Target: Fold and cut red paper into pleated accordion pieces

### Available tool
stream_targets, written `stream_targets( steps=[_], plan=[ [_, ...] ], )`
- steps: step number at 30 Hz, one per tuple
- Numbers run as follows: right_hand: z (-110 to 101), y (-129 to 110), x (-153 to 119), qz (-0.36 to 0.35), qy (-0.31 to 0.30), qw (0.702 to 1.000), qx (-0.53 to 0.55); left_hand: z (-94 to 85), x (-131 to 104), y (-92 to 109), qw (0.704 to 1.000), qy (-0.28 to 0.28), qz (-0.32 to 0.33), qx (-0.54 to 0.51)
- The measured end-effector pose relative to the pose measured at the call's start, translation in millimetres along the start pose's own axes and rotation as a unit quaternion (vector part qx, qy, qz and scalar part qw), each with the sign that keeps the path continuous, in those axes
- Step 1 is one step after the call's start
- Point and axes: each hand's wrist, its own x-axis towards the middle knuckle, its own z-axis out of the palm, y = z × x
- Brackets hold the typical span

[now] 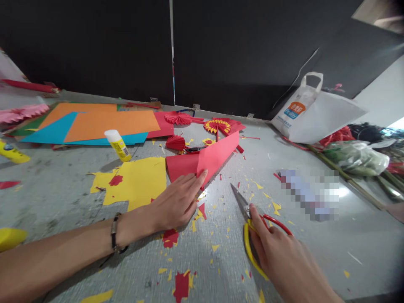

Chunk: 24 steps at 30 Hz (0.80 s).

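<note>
We are resting our left hand (175,200) across the right-hand side of the yellow sheet (143,181), and its fingertips are touching the folded red paper (219,155). That red paper is lying just beside the right edge of the yellow sheet, with one lighter flap slanting up and away. We are covering the flap's near corner with a finger, but we cannot tell whether the thumb is closing beneath it. We are wearing a dark bracelet (114,233) on that wrist.

With our right hand (277,248) we are gripping the scissors (249,214), well to the right of the yellow sheet; their blades are lying together and pointing toward the red paper.

A small red flower cutout (115,180) is lying on the yellow sheet. Just beyond the sheet's far edge, a glue stick (118,145) with a white cap is leaning slightly. Farther beyond it, orange sheets (116,125) are overlapping a blue sheet (49,129). Beyond the yellow sheet and to its right, a red-and-yellow rosette (217,126) is lying near a red paper fan (178,118). Far to its right, a white bag (318,109) is standing tilted.
</note>
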Motion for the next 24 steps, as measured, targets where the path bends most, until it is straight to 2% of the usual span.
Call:
stream_targets(
  steps=[3,5,10,13,19,24],
  plan=[
    [-5,2,-5,-0.085,0.003,0.994,0.065,0.2,0,-1,1.0,-0.003,-0.001,-0.011],
    [-8,2,-5,-0.111,-0.005,0.99,0.086,0.2,0,-1,1.0,-0.005,-0.004,-0.011],
    [-8,-4,-2,-0.064,0.016,0.997,0.041,-0.3,-1,-1,1.0,-0.002,-0.005,-0.003],
    [-12,-9,-2,-0.076,0.02,0.997,0.019,-0.5,0,-1,1.0,-0.004,-0.004,-0.01],
    [-34,-24,-1,-0.037,-0.045,0.998,-0.038,-0.7,0,1,1.0,-0.012,-0.001,0.004],
    [-41,-32,-2,-0.032,-0.052,0.996,-0.059,-0.8,0,1,1.0,-0.015,0.001,0.014]
  ],
)
